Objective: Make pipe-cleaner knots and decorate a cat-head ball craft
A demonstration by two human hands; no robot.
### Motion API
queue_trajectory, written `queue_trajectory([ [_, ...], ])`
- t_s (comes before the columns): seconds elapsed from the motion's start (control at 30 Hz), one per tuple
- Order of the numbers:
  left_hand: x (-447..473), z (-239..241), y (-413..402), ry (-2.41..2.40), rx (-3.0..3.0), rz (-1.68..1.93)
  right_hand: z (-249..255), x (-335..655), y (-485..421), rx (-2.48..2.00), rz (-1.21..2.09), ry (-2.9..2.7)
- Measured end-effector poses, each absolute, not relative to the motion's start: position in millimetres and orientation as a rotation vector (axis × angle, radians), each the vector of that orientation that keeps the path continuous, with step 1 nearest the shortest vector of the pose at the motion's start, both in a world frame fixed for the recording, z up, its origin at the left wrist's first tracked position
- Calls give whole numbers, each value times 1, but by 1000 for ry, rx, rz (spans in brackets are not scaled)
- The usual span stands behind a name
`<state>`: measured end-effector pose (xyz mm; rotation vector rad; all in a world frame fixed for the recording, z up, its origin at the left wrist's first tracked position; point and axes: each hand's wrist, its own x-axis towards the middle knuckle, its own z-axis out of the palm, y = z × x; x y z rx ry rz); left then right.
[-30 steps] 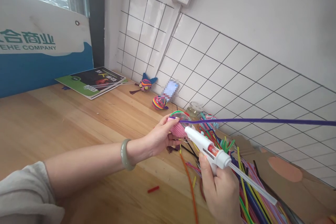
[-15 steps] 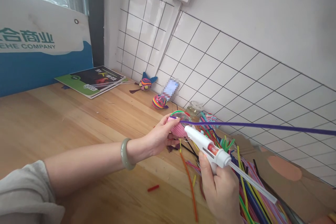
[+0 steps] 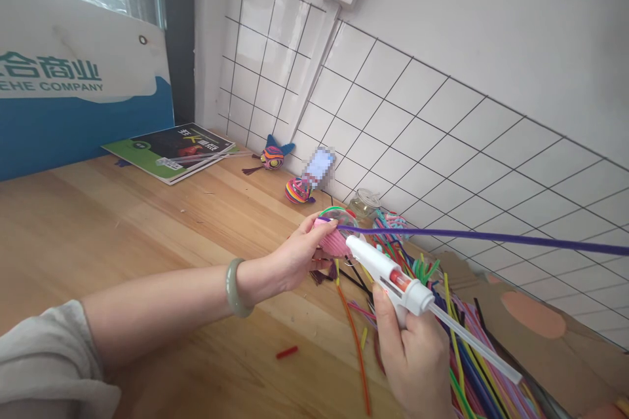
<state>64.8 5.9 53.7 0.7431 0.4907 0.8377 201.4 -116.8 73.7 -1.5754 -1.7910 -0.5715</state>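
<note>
My left hand (image 3: 295,255) is closed round a small ball (image 3: 332,240) wrapped in pink pipe cleaner, with green at its top. A long purple pipe cleaner (image 3: 491,236) runs from the ball out to the right edge. My right hand (image 3: 417,360) grips a white hot glue gun (image 3: 393,278) with a clear glue stick (image 3: 479,344) out its back. The gun's nozzle touches the pink ball. A green bangle (image 3: 234,288) is on my left wrist.
A heap of coloured pipe cleaners (image 3: 462,366) lies on the wooden table (image 3: 122,229) under my right hand. Two finished striped balls (image 3: 273,157) (image 3: 297,192), a glass jar (image 3: 366,204) and a magazine (image 3: 171,152) sit by the wire-grid wall. A red scrap (image 3: 287,353) lies near.
Almost nothing has moved. The far end of the purple pipe cleaner has dipped a little, and the glue gun has shifted slightly down.
</note>
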Motion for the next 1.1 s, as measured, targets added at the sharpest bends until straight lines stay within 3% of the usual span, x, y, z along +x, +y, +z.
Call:
queue_trajectory([
  [1.1, 63, 55, 10, 517, 746, 817, 78, 199, -117, -1543, -631, -1747],
])
